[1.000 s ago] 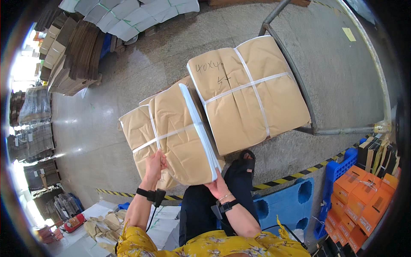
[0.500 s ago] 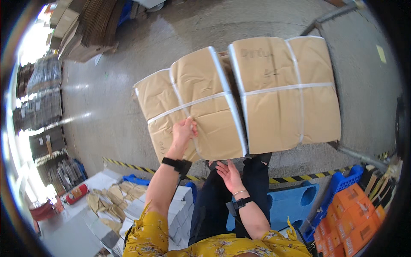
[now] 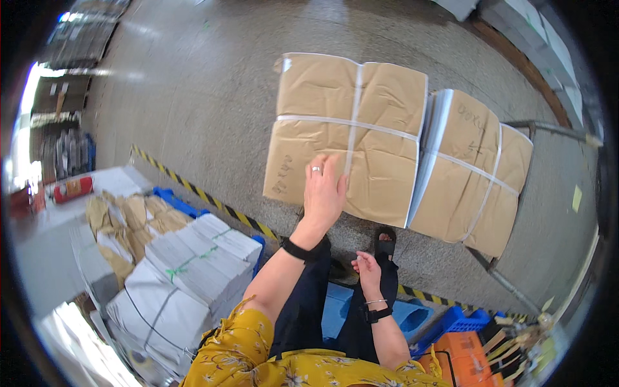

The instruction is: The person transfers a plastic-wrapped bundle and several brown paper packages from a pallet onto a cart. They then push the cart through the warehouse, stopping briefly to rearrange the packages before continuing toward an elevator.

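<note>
Two large bundles wrapped in brown paper and tied with white straps lie side by side in front of me. My left hand (image 3: 324, 193) is over the near part of the left bundle (image 3: 380, 161), fingers apart and slightly bent, near its lengthwise strap. Whether the fingertips touch the paper I cannot tell. The right bundle (image 3: 451, 200) tilts away, and white sheet edges show at the gap between the two. My right hand (image 3: 369, 272) hangs below the bundles near my leg, holding nothing, its fingers loosely bent and apart.
Metal cart bars (image 3: 509, 284) stick out beside the right bundle. A yellow-black floor stripe (image 3: 206, 193) runs between me and the bundles. To the left are white paper stacks (image 3: 200, 258) and a red fire extinguisher (image 3: 72, 189). A blue pallet (image 3: 412, 315) and orange boxes (image 3: 461, 355) lie near right.
My left hand has let go of the left bundle's strap. Both bundles now appear farther right and turned, as my view has shifted. My right hand's fingers have bent inward.
</note>
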The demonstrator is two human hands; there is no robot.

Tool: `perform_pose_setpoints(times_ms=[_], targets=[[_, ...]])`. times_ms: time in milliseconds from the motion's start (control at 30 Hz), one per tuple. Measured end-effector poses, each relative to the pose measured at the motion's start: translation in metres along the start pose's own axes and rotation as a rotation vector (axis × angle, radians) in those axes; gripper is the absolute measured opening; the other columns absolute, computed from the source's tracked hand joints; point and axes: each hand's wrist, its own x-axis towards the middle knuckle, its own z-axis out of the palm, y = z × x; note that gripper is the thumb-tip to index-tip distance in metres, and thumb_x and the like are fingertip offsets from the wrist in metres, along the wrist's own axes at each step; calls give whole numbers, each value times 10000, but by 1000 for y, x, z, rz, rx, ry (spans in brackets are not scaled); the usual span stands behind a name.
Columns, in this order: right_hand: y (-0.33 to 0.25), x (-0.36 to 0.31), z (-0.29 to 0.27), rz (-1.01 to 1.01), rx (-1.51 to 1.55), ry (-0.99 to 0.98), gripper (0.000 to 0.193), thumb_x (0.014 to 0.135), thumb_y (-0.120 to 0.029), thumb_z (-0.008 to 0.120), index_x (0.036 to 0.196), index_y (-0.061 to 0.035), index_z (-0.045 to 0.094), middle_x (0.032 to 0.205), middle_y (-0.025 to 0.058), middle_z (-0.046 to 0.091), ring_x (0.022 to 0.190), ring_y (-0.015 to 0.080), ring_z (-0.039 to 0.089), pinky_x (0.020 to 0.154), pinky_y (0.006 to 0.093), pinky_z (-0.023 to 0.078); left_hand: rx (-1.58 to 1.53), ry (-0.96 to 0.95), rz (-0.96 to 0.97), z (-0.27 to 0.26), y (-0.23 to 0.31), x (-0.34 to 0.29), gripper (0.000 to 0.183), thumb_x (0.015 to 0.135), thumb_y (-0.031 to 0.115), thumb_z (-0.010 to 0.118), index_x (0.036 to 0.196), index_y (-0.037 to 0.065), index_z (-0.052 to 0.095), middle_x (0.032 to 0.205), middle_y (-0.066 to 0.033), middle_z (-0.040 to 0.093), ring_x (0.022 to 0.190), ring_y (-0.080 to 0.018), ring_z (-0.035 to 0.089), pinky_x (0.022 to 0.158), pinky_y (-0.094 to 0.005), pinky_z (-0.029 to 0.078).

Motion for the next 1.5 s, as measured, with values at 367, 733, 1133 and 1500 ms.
perform_pose_setpoints(times_ms=[367,733,1133,1500], targets=[[-3,-33,-83,-119,-848,-475,215,950,-180,594,1113,-54,655,837,58,709,748,114,657,698,261,525,-216,-291,-1164,-80,-119,-462,254,892,196,606,1076,35,674,996,-166,708,890,-286,690,806,-375,537],[20,-18,-134,10,-1636,-899,239,941,-187,587,1090,-19,669,854,85,710,742,150,682,686,294,534,-897,145,-2067,-55,53,-730,230,934,174,572,1091,30,658,798,-70,669,708,-165,646,616,-300,531],[84,-27,-81,-282,-2089,-979,135,886,-87,619,983,-8,668,854,83,697,744,156,664,708,299,534,-1060,590,-2013,-62,-9,-940,214,926,233,591,1041,72,673,773,-52,667,677,-151,634,608,-300,520],[261,-223,2,179,-2166,-889,158,931,-149,633,1040,-41,669,828,66,690,643,152,649,526,261,510,-669,2074,-2028,-145,-178,-1325,284,913,132,592,1175,22,600,893,-73,634,739,-138,609,644,-280,521]])
